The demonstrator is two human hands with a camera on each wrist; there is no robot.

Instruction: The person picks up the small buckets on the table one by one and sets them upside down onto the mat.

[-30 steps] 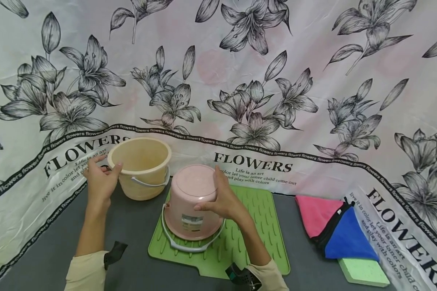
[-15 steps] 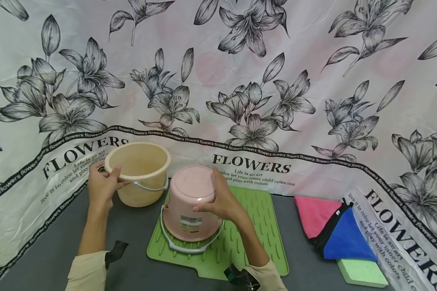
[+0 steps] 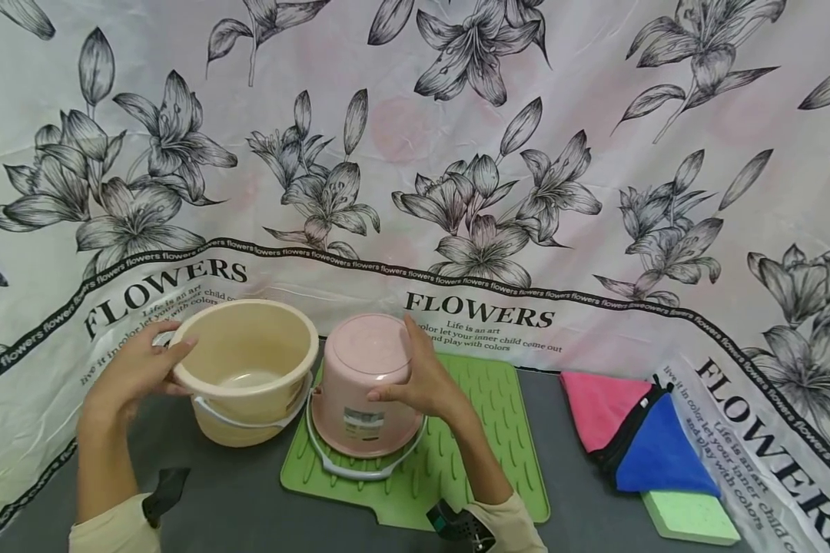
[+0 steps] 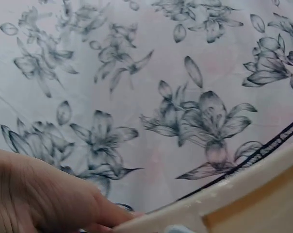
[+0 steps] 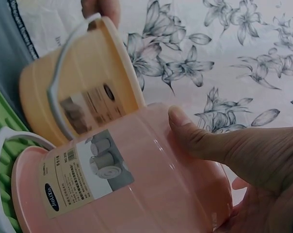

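My left hand point(image 3: 134, 369) grips the left rim of a cream-yellow bucket point(image 3: 231, 425), its thumb over the edge. The bucket is upright with its mouth tipped slightly toward me, and its grey handle hangs down the front. Beside it a pink bucket point(image 3: 363, 384) stands upside down on a green ridged mat point(image 3: 491, 430), its grey handle lying on the mat. My right hand point(image 3: 429, 380) holds the pink bucket round its right side, thumb on the front. A paper label point(image 5: 86, 172) shows on the pink wall in the right wrist view.
At the right lie a pink and blue cloth piece point(image 3: 653, 445) with a black zip and a light green block point(image 3: 692, 516) partly under it. A floral sheet point(image 3: 560, 230) hangs behind the dark grey table point(image 3: 263, 507).
My left hand has drawn the cream-yellow bucket nearer to me and a little left. The right hand and the pink bucket have stayed in place.
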